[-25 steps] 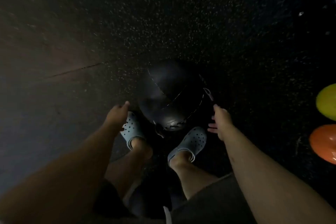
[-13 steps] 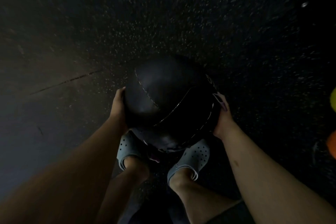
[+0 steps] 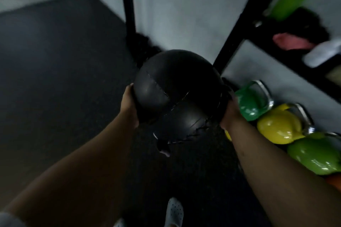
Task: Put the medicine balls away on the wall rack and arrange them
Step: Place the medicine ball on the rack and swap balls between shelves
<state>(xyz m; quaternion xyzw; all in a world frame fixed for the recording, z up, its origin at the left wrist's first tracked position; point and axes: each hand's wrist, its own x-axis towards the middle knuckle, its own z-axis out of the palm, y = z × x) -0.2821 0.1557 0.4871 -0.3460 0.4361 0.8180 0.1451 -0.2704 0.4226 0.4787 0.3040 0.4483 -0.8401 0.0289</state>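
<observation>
both hands, left hand (image 3: pixel 130 106) and right hand (image 3: pixel 230 114), are clasping the black medicine ball (image 3: pixel 178 91) between them. she's carrying it; next it's needing a lift toward the rack frame (image 3: pixel 238 24) beyond her right hand.

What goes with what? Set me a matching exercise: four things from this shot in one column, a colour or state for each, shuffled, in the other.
Column 1:
1. medicine ball
2. middle kettlebell
3. far kettlebell
4. shelf cloth

Column 2:
A. yellow
B. pink
C. black, held between left hand and right hand
D. dark green, beside the ball

Pairs: 1-C, 2-A, 3-D, 4-B
</observation>
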